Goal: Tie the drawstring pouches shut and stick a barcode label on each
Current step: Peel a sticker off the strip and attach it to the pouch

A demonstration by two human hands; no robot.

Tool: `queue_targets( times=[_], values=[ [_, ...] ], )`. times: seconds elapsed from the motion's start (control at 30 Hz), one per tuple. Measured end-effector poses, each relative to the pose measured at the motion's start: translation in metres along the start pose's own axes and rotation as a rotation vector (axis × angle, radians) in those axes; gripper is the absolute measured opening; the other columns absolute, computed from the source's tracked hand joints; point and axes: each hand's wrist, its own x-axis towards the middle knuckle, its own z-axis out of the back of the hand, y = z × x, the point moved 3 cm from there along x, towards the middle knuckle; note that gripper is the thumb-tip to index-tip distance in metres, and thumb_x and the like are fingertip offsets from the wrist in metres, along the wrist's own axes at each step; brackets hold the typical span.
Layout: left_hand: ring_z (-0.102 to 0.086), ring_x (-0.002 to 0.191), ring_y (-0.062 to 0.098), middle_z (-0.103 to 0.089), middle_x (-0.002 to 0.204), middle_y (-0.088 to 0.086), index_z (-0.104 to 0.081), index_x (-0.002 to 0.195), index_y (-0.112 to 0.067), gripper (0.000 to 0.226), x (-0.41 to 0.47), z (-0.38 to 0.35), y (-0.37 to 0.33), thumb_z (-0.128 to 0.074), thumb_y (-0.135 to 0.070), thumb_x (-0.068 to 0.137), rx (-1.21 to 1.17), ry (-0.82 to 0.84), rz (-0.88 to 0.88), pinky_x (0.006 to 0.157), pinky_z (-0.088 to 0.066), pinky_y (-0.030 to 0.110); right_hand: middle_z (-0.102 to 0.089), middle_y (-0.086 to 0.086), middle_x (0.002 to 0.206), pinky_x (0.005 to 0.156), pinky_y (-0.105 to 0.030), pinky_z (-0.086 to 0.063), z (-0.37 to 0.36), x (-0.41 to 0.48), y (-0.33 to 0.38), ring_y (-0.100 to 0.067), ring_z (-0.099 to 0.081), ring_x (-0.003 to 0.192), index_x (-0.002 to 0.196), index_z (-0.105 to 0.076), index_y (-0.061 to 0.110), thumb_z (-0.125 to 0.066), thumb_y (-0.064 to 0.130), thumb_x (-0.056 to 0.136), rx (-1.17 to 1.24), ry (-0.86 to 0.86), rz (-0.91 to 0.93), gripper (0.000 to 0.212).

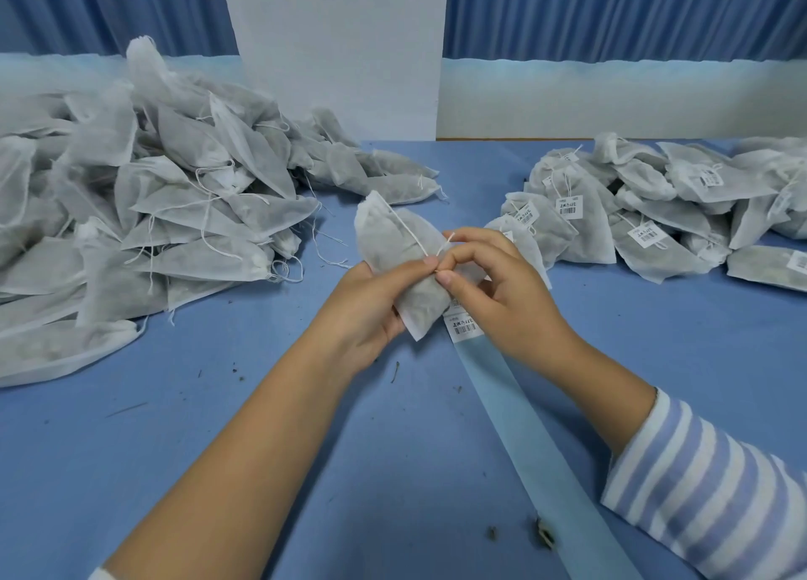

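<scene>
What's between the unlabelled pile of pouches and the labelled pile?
Head view: the left hand and right hand holding one pouch, over the label strip.

Blue table (218, 448); white wall (332, 46); blue curtains (611, 11).

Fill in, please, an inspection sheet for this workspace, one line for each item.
Surface: blue table.
Job's things: unlabelled pouches heaped on the left; labelled pouches heaped on the right; held pouch at the centre; barcode label on a blue backing strip.
Clutter: dark crumbs scattered on the table.
Grips: left hand holds the pouch; right hand pinches its drawstring.
Cables: nothing seen.
Surroundings: blue curtain and white panel behind.
</scene>
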Motion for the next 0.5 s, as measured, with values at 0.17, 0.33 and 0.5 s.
queue_targets(
  times=[0.17,0.33,0.5],
  values=[
    [-0.073,0.094,0.021,-0.076,0.101,0.01,-0.069,0.108,-0.005,0.02,0.002,0.008,0.001,-0.069,-0.008,0.088,0.176,-0.139,-0.001,0.08,-0.06,0.032,-0.061,0.005,0.114,0.076,-0.014,-0.047,0.013,0.007,-0.006,0.002,-0.054,0.11,0.089,-0.068,0.025,-0.065,0.009,0.091,0.013,0.092,-0.094,0.016],
    [-0.073,0.095,0.021,-0.077,0.098,0.005,-0.071,0.104,-0.013,0.021,0.006,0.018,0.002,-0.075,-0.015,0.084,0.319,-0.257,-0.011,0.09,-0.057,0.04,-0.064,0.007,0.089,0.069,-0.009,-0.041,0.029,0.01,-0.022,-0.003,-0.056,0.075,0.086,-0.072,0.021,-0.073,0.012,0.084,-0.348,0.301,-0.15,0.01],
    [-0.074,0.088,0.017,-0.078,0.093,0.001,-0.071,0.105,-0.015,0.021,0.008,0.024,0.003,-0.073,-0.019,0.085,0.377,-0.299,-0.005,0.075,-0.058,0.03,-0.062,0.005,0.107,0.088,-0.026,-0.045,0.023,0.002,-0.032,-0.014,-0.057,0.094,0.113,-0.07,0.021,-0.074,0.025,0.085,-0.579,0.556,-0.211,0.028]
  ],
)
